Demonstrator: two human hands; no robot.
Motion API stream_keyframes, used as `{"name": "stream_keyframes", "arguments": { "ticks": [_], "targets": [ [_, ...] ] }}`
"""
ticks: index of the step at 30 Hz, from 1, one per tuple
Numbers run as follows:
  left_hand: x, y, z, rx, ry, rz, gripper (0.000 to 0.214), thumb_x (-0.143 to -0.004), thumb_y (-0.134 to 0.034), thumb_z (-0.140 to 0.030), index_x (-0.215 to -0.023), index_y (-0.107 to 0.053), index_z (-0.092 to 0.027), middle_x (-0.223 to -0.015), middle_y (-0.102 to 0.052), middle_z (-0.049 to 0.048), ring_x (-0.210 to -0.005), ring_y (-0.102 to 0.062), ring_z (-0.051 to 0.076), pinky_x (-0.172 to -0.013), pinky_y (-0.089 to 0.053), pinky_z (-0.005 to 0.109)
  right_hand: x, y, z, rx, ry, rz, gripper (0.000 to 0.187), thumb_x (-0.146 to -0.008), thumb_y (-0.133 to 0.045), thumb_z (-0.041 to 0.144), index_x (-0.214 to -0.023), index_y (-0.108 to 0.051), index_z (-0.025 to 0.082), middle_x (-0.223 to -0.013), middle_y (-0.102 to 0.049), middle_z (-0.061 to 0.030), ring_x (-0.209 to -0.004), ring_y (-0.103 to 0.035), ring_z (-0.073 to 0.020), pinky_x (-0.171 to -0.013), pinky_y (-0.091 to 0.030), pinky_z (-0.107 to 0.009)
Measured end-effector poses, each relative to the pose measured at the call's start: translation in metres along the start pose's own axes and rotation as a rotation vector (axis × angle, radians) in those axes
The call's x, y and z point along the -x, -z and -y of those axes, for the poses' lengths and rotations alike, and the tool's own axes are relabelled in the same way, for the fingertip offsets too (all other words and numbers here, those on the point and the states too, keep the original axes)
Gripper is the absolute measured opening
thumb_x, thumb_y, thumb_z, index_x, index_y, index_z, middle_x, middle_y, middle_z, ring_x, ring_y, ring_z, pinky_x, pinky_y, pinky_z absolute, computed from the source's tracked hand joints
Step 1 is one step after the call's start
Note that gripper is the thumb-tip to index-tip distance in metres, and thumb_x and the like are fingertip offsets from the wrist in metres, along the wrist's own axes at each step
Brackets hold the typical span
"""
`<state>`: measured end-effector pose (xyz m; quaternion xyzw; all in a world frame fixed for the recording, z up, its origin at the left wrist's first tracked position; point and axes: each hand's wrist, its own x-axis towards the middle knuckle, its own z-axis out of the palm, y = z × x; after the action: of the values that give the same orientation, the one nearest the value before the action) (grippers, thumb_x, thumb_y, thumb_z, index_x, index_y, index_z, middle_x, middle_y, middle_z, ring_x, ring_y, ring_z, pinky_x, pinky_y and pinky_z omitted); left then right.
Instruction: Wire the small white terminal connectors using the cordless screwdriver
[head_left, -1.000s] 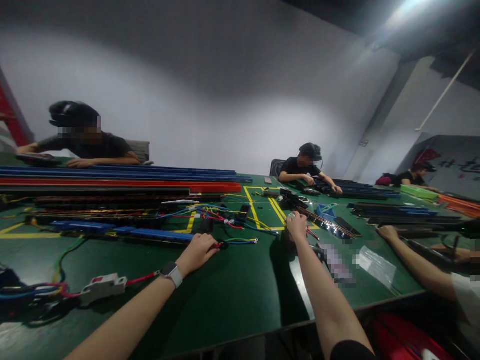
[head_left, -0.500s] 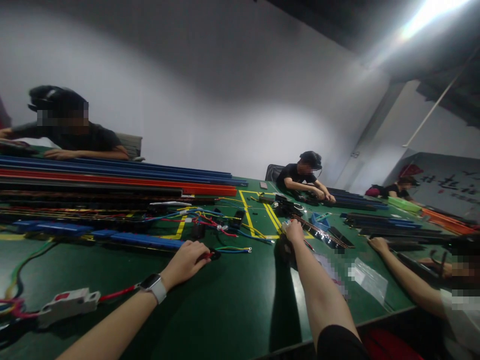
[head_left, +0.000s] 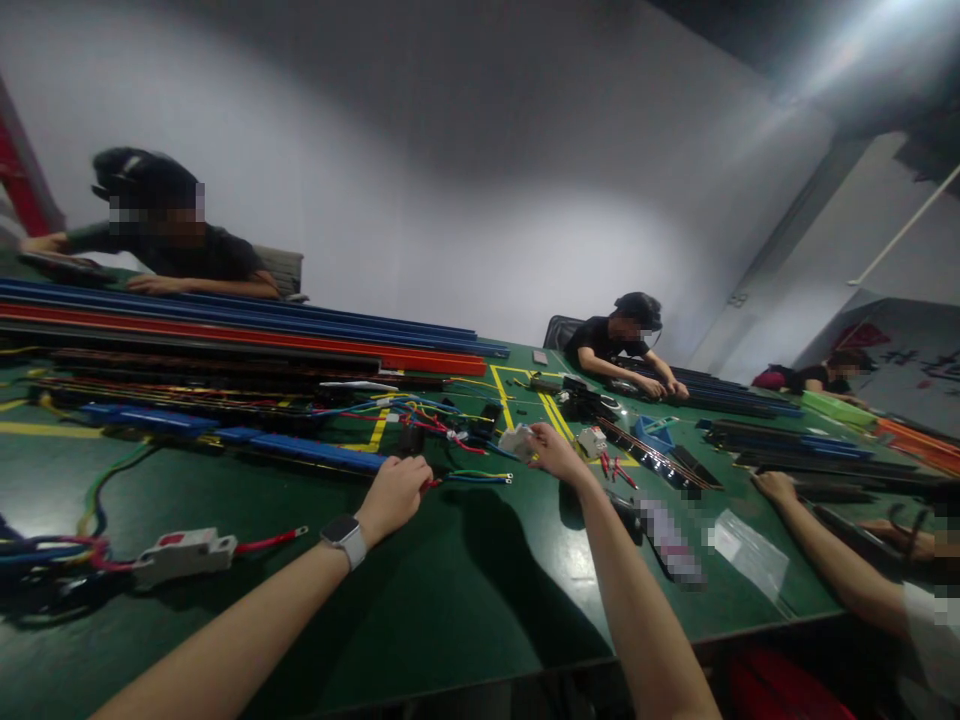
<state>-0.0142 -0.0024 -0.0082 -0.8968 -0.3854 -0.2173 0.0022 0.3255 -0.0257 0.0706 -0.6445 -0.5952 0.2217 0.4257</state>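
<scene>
Pinching a red wire (head_left: pixel 430 485) in curled left hand (head_left: pixel 396 492) fingers, at its 3 o'clock; gripping a white breaker (head_left: pixel 517 441) in right hand (head_left: pixel 553 452) fingertips, at its 9 o'clock, above the green table (head_left: pixel 465 600). Seemingly mid-wiring; next calls for aligning wire end with breaker terminal.

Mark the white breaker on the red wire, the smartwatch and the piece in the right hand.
white breaker (head_left: pixel 184 553), head view, body middle
smartwatch (head_left: pixel 343 533), head view, screen
pale piece (head_left: pixel 517 441), head view, exposed end

Right hand (head_left: pixel 551 452) now farther left, a small white block (head_left: pixel 517 441) in its fingers
</scene>
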Motion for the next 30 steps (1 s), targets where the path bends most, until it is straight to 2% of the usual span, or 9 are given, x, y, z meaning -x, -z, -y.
{"name": "stream_keyframes", "arguments": {
  "ticks": [2,4,7,10,14,18,20,25,30],
  "targets": [
    [0.001,-0.002,0.001,0.004,0.003,0.002,0.03,-0.083,-0.043,-0.006,-0.095,-0.066,-0.021,-0.101,-0.065,0.0096,-0.091,-0.058,0.023,-0.085,-0.035,0.041,0.021,-0.031,0.007,-0.05,0.032,0.189,0.02,-0.086,-0.066,0.031,-0.104,-0.066,0.022,-0.091,-0.071,-0.002,-0.074,-0.067,-0.0176,-0.061,-0.056,-0.028],
    [0.002,-0.001,0.002,0.024,-0.006,0.005,0.03,-0.083,-0.044,-0.007,-0.097,-0.067,-0.022,-0.103,-0.066,0.0091,-0.093,-0.058,0.023,-0.086,-0.035,0.041,0.04,-0.058,0.01,-0.087,0.06,0.293,0.018,-0.087,-0.063,0.028,-0.104,-0.065,0.023,-0.09,-0.071,-0.0013,-0.073,-0.067,-0.0171,-0.06,-0.056,-0.026],
    [0.005,0.005,0.003,0.07,-0.032,0.008,0.026,-0.086,-0.047,-0.012,-0.099,-0.067,-0.023,-0.103,-0.067,0.0077,-0.094,-0.058,0.023,-0.086,-0.035,0.039,0.055,-0.087,0.008,-0.127,0.084,0.343,0.016,-0.088,-0.06,0.025,-0.103,-0.063,0.023,-0.093,-0.069,-0.0006,-0.079,-0.067,-0.0178,-0.062,-0.057,-0.027],
    [0.007,0.011,0.002,0.101,-0.067,0.0,0.02,-0.091,-0.051,-0.027,-0.102,-0.067,-0.023,-0.103,-0.068,0.0061,-0.093,-0.058,0.022,-0.087,-0.036,0.039,0.057,-0.102,0.002,-0.157,0.097,0.331,0.019,-0.09,-0.055,0.024,-0.108,-0.059,0.024,-0.097,-0.068,-0.0007,-0.083,-0.067,-0.0185,-0.067,-0.058,-0.03],
    [0.007,0.011,0.002,0.101,-0.079,0.001,0.03,-0.098,-0.044,-0.039,-0.105,-0.07,-0.026,-0.101,-0.071,0.0055,-0.091,-0.058,0.021,-0.088,-0.035,0.039,0.055,-0.113,-0.003,-0.178,0.12,0.303,0.022,-0.092,-0.051,0.023,-0.113,-0.055,0.025,-0.1,-0.066,-0.001,-0.085,-0.068,-0.019,-0.073,-0.059,-0.032],
    [0.004,0.005,0.005,0.087,-0.074,0.023,0.031,-0.1,-0.041,-0.035,-0.105,-0.072,-0.028,-0.101,-0.072,0.0046,-0.091,-0.059,0.02,-0.086,-0.035,0.039,0.056,-0.117,-0.001,-0.143,0.151,0.283,0.022,-0.093,-0.051,0.023,-0.114,-0.056,0.027,-0.098,-0.066,-0.0006,-0.086,-0.067,-0.0193,-0.075,-0.058,-0.032],
    [0.003,0.003,0.006,0.075,-0.07,0.023,0.031,-0.1,-0.042,-0.035,-0.106,-0.072,-0.029,-0.101,-0.073,0.0048,-0.091,-0.059,0.021,-0.085,-0.034,0.039,0.056,-0.116,0.001,-0.111,0.171,0.261,0.024,-0.092,-0.053,0.024,-0.116,-0.058,0.027,-0.1,-0.067,-0.0009,-0.09,-0.066,-0.0203,-0.082,-0.056,-0.034],
    [-0.007,-0.002,-0.003,0.013,-0.058,0.02,0.029,-0.099,-0.044,-0.03,-0.106,-0.072,-0.028,-0.098,-0.073,0.0065,-0.093,-0.058,0.023,-0.083,-0.033,0.04,0.051,-0.109,0.007,-0.049,0.236,0.193,0.028,-0.092,-0.058,0.023,-0.119,-0.063,0.027,-0.115,-0.068,-0.0034,-0.11,-0.061,-0.0237,-0.104,-0.045,-0.041],
    [-0.021,-0.01,-0.015,0.005,-0.023,0.021,0.03,-0.099,-0.043,-0.027,-0.105,-0.072,-0.027,-0.095,-0.073,0.0071,-0.094,-0.058,0.023,-0.082,-0.033,0.039,0.047,-0.102,0.006,-0.022,0.265,0.159,0.037,-0.091,-0.054,0.018,-0.126,-0.064,0.023,-0.128,-0.066,-0.0065,-0.119,-0.058,-0.0237,-0.11,-0.04,-0.042]
  ]
}}
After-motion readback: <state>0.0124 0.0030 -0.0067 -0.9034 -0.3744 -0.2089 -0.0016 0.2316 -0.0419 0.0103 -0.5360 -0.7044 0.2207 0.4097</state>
